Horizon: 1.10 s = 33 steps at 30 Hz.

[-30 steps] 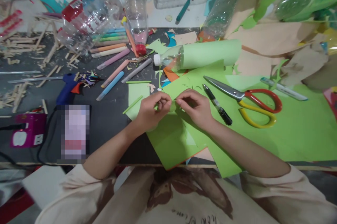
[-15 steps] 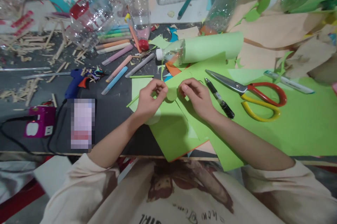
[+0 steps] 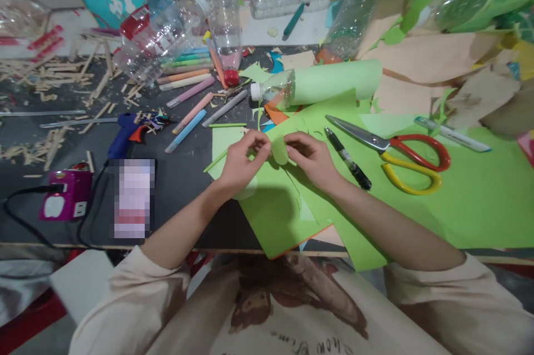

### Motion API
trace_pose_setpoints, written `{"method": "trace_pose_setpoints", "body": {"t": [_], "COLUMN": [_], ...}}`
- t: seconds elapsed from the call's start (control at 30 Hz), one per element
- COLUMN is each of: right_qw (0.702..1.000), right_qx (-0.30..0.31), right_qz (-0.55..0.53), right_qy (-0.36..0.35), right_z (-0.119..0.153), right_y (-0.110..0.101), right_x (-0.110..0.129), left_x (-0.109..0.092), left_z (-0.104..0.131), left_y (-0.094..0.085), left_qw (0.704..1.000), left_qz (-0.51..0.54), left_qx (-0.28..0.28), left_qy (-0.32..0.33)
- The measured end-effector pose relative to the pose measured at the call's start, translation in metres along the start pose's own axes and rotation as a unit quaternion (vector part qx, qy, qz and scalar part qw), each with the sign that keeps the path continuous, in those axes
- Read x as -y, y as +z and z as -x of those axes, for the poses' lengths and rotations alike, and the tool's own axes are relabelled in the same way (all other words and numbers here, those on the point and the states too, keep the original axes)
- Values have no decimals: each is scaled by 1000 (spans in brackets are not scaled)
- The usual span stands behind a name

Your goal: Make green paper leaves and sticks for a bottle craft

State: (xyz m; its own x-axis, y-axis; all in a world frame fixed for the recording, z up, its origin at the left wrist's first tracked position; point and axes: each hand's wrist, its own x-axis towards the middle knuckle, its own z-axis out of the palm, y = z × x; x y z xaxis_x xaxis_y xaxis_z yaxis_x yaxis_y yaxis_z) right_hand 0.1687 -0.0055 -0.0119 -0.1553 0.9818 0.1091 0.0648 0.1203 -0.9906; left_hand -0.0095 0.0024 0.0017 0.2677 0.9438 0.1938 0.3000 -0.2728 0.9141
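Pinches the left edge of a small green paper disc (image 3: 280, 152) in the fingers of the left hand (image 3: 245, 160), above green paper sheets (image 3: 269, 227). Touches its right edge with the fingers of the right hand (image 3: 314, 160); cannot tell whether clamped there. Has a black pen (image 3: 349, 159) just beside, near scissors (image 3: 379, 142).
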Motion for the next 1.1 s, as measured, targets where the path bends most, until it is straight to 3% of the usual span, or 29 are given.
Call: {"method": "trace_pose_setpoints", "body": {"t": [0.2,0.43,0.53,0.73,0.97,1.1], "right_qw": [998,989,982,977,983,974], "right_qx": [-14,-48,-44,1,-21,19], "right_qz": [32,112,141,173,153,193], "right_qy": [-45,-88,-116,-120,-94,-120], "right_z": [0,3,5,8,8,12], "right_y": [-1,0,1,3,2,-8], "right_x": [4,7,9,9,10,14], "left_x": [-3,0,-1,-7,-11,-21], "left_z": [3,0,0,2,1,-5], "left_y": [0,0,-1,-4,-2,-22], "left_qw": [988,974,968,974,979,962], "left_qz": [-125,-173,-198,-185,-175,-236], "left_qx": [42,118,126,125,101,134], "left_qy": [75,82,93,34,31,12]}}
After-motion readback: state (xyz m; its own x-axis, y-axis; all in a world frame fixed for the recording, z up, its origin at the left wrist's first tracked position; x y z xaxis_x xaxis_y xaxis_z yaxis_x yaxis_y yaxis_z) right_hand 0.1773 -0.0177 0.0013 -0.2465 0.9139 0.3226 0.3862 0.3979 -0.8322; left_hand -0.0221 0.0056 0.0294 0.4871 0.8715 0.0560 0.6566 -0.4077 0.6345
